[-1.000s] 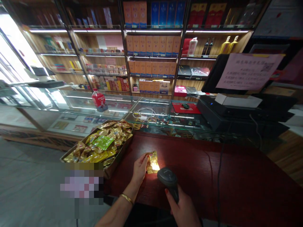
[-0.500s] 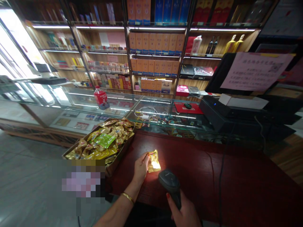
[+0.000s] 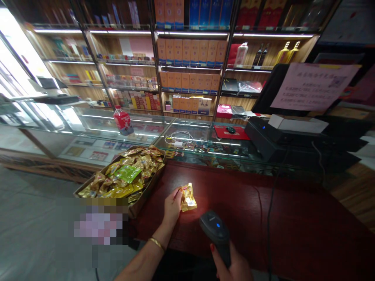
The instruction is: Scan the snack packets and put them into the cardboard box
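Note:
Just above the dark red table (image 3: 234, 195), my left hand (image 3: 172, 205) pinches a small gold snack packet (image 3: 188, 198) by its left edge. Bright light falls on the packet's face. My right hand (image 3: 231, 261) is wrapped round the handle of a black barcode scanner (image 3: 215, 228), whose head points toward the packet; a blue light glows on top of it. Scanner and packet are a short way apart. To the left of my left hand stands a cardboard box (image 3: 148, 201) full of similar gold packets, with one green packet (image 3: 127, 173) on top.
Behind the table runs a glass counter (image 3: 140, 136) bearing a red-labelled bottle (image 3: 123, 121), a white cable (image 3: 178, 138) and a mouse (image 3: 231, 129) on a red mat. A monitor (image 3: 268, 89) with a pink notice stands at right. A black cord (image 3: 270, 218) crosses the table.
The scanner has moved slightly right, away from the packet, and a blue light now shows on it. My left hand still holds the packet in nearly the same spot.

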`<state>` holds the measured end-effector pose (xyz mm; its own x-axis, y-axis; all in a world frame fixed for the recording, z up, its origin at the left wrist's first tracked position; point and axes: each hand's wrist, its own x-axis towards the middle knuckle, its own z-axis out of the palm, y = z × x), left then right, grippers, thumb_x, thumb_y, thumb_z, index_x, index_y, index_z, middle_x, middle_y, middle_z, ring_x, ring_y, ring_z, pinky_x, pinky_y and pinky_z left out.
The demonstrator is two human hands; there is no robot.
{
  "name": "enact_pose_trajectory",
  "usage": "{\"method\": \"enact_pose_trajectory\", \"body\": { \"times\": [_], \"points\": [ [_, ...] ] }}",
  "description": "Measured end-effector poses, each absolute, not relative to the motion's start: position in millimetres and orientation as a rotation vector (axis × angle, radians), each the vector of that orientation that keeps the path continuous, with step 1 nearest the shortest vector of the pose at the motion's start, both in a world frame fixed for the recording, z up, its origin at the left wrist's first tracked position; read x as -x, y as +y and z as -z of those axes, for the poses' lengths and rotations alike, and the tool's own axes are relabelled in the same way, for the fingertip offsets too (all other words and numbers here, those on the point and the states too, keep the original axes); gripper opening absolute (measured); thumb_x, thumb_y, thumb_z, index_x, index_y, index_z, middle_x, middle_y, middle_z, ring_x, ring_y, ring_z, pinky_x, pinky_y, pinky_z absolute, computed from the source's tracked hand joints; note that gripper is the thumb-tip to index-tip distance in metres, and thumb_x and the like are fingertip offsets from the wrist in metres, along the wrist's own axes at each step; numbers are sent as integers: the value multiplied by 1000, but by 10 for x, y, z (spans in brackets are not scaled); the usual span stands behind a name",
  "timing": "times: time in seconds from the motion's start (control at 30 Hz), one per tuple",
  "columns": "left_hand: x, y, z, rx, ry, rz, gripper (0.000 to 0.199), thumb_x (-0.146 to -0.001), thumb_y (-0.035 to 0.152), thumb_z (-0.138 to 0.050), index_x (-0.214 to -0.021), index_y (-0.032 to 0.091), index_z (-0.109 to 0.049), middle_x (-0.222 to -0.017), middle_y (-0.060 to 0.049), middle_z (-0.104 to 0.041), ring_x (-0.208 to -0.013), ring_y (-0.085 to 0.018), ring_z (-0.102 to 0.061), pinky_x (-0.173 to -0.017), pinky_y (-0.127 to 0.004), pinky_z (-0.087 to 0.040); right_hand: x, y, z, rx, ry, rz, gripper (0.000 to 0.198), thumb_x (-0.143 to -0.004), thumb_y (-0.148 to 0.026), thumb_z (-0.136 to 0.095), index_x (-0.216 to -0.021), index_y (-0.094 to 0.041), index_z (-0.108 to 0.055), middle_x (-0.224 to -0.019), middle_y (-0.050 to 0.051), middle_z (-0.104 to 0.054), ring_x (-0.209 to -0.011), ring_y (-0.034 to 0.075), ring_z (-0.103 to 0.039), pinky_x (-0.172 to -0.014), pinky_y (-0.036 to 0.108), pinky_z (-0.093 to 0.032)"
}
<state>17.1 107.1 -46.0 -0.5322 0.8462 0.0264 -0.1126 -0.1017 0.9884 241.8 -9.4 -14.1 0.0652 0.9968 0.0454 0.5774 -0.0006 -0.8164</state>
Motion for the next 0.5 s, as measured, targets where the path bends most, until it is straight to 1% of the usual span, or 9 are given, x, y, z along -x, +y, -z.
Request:
{"method": "enact_pose_trajectory", "body": {
  "times": [0.1,0.17,0.23,0.3,0.37,0.5],
  "points": [
    [-173,1066,430,-822,1444,-1747,41,-71,49,-76,-95,15,-80,-87,-6,-78,-76,-19,-68,-68,-25,-52,-2257,16,119,1605,-1621,-827,64,-88,-71,-41,-110,-20,-72,-51,3,-67,-50,24,-70,-50,26,-52],
    [-179,1052,414,-806,1431,-1749,41,-70,49,-77,-94,15,-79,-76,-3,-75,-66,-15,-64,-62,-23,-50,-2194,72,107,1578,-1641,-859,63,-88,-71,-41,-107,-20,-73,-53,4,-68,-51,24,-70,-51,26,-51],
    [-193,1040,406,-783,1412,-1742,42,-73,50,-75,-96,15,-79,-62,1,-68,-53,-11,-56,-53,-21,-45,-2176,111,100,1561,-1644,-880,60,-88,-70,-43,-105,-20,-73,-55,5,-69,-53,24,-70,-51,26,-51],
    [-206,1036,409,-759,1391,-1737,43,-74,50,-74,-97,14,-78,-55,4,-61,-46,-8,-49,-48,-20,-41,-2189,134,99,1551,-1644,-887,59,-87,-69,-45,-105,-20,-73,-57,5,-70,-53,24,-70,-51,26,-50],
    [-214,1041,419,-739,1369,-1740,45,-72,50,-75,-98,14,-77,-56,5,-61,-46,-7,-47,-47,-19,-40,-2213,146,106,1548,-1644,-882,58,-87,-69,-46,-105,-20,-73,-58,6,-71,-52,24,-69,-51,27,-50],
    [-222,1055,423,-715,1327,-1745,46,-70,51,-77,-98,14,-77,-63,2,-66,-50,-8,-52,-50,-20,-42,-2215,118,158,1550,-1656,-905,58,-87,-69,-45,-104,-20,-73,-61,6,-72,-50,23,-69,-50,27,-50]
  ]
}}
